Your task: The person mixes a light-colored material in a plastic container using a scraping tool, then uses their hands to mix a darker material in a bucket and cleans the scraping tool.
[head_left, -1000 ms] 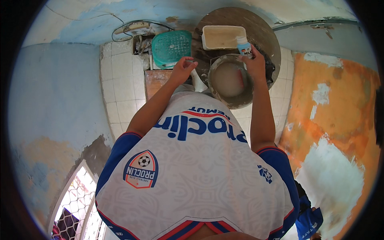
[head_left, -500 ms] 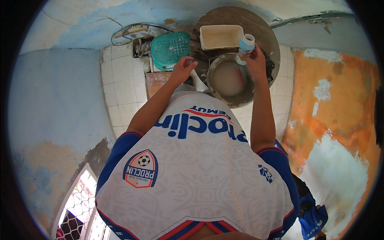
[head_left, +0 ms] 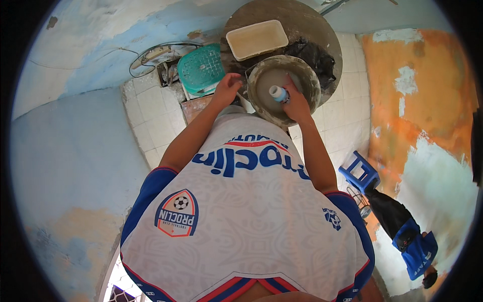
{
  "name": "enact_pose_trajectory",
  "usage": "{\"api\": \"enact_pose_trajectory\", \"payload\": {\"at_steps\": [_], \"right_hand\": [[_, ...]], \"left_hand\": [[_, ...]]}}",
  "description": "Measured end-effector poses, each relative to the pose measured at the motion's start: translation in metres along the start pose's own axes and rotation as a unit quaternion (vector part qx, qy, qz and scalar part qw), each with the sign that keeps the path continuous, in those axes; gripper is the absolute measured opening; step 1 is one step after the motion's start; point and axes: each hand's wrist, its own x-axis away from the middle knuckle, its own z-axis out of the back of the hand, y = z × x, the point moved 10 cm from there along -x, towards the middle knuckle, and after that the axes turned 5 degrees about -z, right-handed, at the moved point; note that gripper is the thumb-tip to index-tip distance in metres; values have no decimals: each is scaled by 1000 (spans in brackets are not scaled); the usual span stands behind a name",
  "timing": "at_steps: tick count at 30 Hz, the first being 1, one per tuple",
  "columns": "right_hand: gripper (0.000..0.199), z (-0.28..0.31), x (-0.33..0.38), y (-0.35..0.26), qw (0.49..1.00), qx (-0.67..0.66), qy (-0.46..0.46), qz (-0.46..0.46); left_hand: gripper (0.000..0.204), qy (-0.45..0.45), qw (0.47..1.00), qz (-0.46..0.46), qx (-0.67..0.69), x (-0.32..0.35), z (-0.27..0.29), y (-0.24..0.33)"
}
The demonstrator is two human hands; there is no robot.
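Observation:
Over a round bucket (head_left: pixel 314 100) caked with grey residue, my right hand (head_left: pixel 298 104) is closed around a small white and light-blue bottle (head_left: pixel 283 95). The bottle has no cap on, and its mouth is tilted toward the upper left. Cloudy grey liquid (head_left: pixel 264 88) lies in the bucket, below the bottle. My fingers hide part of the bottle's label. To the left of the bucket, my left hand (head_left: pixel 229 89) hovers with loosely bent fingers apart and nothing visible in it.
Behind the bucket, a round brown tabletop (head_left: pixel 307 20) bears a cream rectangular tub (head_left: pixel 257 39) and a crumpled black plastic bag (head_left: pixel 314 58). A green plastic stool (head_left: pixel 201 68) stands at left, near a cable (head_left: pixel 151 53). At right are a blue stool (head_left: pixel 359 171) and another person (head_left: pixel 402 226).
My right hand has brought the bottle down and left, from beside the rim to over the bucket, and tilted it. The view has shifted, uncovering the black bag and more of the other person.

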Motion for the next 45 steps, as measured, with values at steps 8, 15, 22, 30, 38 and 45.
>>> {"api": "enact_pose_trajectory", "payload": {"at_steps": [8,15,22,30,38,45], "right_hand": [[43,-29,-17,-1,990,120,-72,-21],[48,-12,-56,42,983,106,-30,-148],[48,-26,-55,34,986,148,37,-69],[40,-40,-61,69,974,117,-84,-177],[24,45,-15,2,1000,-25,-1,12],[29,104,-10,-21,991,-130,1,14]], "left_hand": [[34,-22,998,63,-15,8,3,-2],[49,57,976,192,84,-8,16,-27],[59,160,948,206,183,-63,28,17],[41,202,963,174,33,-88,38,11],[23,190,974,122,-19,-88,31,26],[16,230,962,122,77,-70,27,28]]}}
